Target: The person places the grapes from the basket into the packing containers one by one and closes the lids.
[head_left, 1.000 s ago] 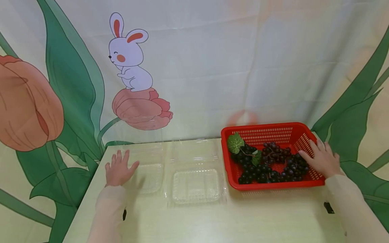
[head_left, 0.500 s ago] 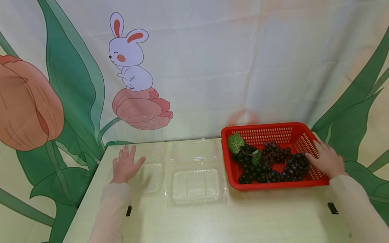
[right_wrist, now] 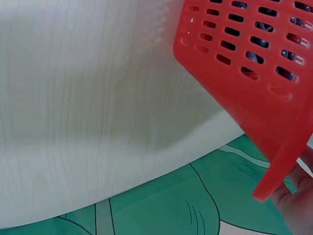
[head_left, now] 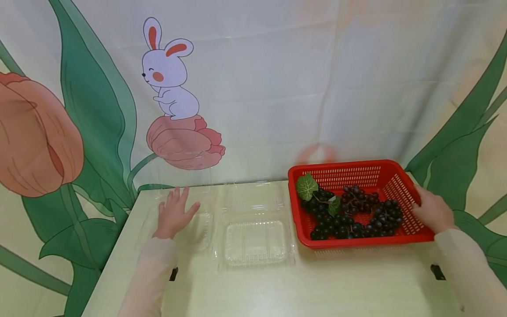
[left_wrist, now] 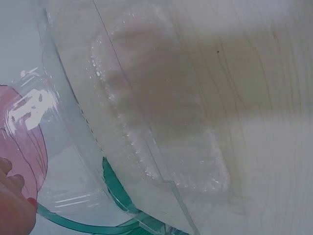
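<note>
My left hand [head_left: 174, 215], fingers spread, is over the left clear plastic clamshell box [head_left: 203, 229], whose lid is folded back. The left wrist view shows that box [left_wrist: 210, 183] on the table, with part of my hand at the lower left edge. My right hand [head_left: 433, 211] grips the right rim of a red plastic basket [head_left: 356, 242], thumb toward the inside; in the right wrist view the fingers [right_wrist: 298, 193] sit at the rim's outer side. Bunches of dark grapes [head_left: 336, 226] lie in the basket, and green leaves [head_left: 306, 187] at its left end.
A second clear clamshell box [head_left: 255, 244] lies open between the left box and the basket. The pale wooden table [head_left: 277, 290] ends at the back against a printed cloth [head_left: 269, 110] with a rabbit and tulips.
My left hand has moved right, farther over the left box. My right hand has shifted right from over the basket's edge and closed on its right rim. Basket and boxes stay put.
</note>
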{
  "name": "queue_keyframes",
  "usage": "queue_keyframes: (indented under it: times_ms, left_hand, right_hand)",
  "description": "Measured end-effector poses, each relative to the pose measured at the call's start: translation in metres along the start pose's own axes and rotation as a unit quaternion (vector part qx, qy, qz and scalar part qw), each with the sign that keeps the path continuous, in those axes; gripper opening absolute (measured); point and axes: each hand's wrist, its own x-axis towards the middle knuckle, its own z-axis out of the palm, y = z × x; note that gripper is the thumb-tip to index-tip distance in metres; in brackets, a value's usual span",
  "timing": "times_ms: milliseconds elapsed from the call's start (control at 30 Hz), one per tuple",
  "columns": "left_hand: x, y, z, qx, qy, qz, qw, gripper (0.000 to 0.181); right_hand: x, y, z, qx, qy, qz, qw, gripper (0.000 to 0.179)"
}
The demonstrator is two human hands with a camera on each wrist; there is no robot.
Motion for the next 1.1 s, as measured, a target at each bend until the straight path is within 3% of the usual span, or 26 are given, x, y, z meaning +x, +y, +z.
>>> queue_keyframes:
  times_ms: [233, 600, 900, 1100]
  left_hand:
    - [0.004, 0.008, 0.007, 0.000, -0.010, -0.002, 0.9999, 0.077]
    - [0.004, 0.021, 0.014, 0.007, -0.007, 0.032, 0.9994, 0.077]
    - [0.003, 0.038, 0.016, 0.006, 0.008, 0.092, 0.9958, 0.072]
    - [0.000, 0.053, 0.016, 0.001, 0.002, 0.113, 0.9936, 0.070]
  right_hand:
    - [0.000, 0.003, 0.000, -0.006, -0.002, 0.000, 1.0000, 0.063]
    - [-0.004, 0.006, 0.000, -0.018, 0.010, 0.000, 0.9998, 0.052]
    - [-0.004, 0.002, -0.002, -0.029, -0.004, 0.019, 0.9994, 0.049]
    - [-0.002, 0.002, -0.002, -0.033, -0.002, 0.022, 0.9992, 0.046]
